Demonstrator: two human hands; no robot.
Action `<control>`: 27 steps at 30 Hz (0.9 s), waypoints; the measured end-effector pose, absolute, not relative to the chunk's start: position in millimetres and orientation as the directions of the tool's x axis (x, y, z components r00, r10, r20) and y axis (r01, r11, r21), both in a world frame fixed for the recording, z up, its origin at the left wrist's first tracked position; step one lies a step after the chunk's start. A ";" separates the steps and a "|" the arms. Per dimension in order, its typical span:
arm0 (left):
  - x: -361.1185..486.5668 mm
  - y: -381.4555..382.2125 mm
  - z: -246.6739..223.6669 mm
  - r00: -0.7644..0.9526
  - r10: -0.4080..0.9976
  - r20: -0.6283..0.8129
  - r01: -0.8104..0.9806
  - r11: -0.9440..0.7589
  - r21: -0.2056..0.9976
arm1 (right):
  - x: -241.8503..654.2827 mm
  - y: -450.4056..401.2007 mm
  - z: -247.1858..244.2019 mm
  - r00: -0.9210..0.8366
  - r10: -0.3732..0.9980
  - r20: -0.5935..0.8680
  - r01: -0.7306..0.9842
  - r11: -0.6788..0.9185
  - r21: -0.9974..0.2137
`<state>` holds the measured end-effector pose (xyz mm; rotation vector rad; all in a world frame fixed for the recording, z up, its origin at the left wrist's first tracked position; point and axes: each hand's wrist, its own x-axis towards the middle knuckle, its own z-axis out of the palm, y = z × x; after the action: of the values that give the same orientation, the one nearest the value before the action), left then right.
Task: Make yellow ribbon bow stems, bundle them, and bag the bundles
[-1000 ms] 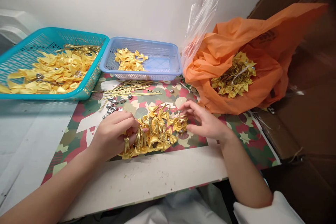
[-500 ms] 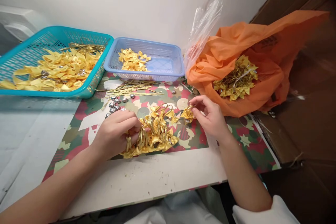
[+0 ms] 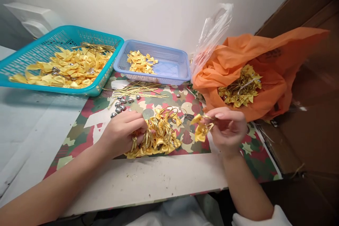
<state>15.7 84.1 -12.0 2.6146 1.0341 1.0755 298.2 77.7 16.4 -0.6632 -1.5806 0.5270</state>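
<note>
My left hand (image 3: pixel 124 130) is closed on the left end of a row of yellow ribbon bows with gold cord loops (image 3: pixel 160 136); the bows lie on the patterned sheet, their loops upward. My right hand (image 3: pixel 229 129) pinches the gold loops of a few yellow bows (image 3: pixel 200 128), which hang left of the fingers, clear of the row. At the row's back right edge lies one more looped bow (image 3: pixel 177 119). Silver bells (image 3: pixel 120 106) sit in a cluster behind my left hand. Loose gold cords (image 3: pixel 140 90) are spread behind them.
A teal basket (image 3: pixel 106 74) at the back left holds yellow bows, bells and cords. Beside it a blue basket (image 3: pixel 174 69) contains more bows. On the right, an orange bag (image 3: pixel 212 67) stands open around a tied bunch of bows. Cardboard (image 3: pixel 312 113) borders the right side.
My right hand has lifted the bows off the sheet and moved right and nearer to me, turning palm inward. My left hand keeps its grip on the row. The view has shifted slightly.
</note>
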 end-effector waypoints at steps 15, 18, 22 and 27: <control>16.6 83.6 -6.9 0.526 0.642 0.558 0.565 -0.754 0.334 | 303.1 94.4 -3.8 -0.374 0.833 0.408 0.347 0.534 -0.771; 17.4 84.1 -8.8 0.530 0.629 0.568 0.559 -0.764 0.324 | 295.8 102.8 -11.7 -0.401 0.826 0.397 0.550 0.563 -0.617; 18.3 84.6 -10.6 0.527 0.628 0.572 0.559 -0.764 0.323 | 284.5 109.7 -12.5 -0.321 0.873 0.368 0.836 0.444 -0.322; 19.9 84.3 -9.8 0.525 0.631 0.570 0.561 -0.761 0.325 | 280.9 112.3 -16.5 -0.300 0.906 0.300 0.908 0.368 -0.201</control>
<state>19.9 84.3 -9.8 2.6545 1.0409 1.0563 280.9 112.3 -16.5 -1.5858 -2.2742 -0.0092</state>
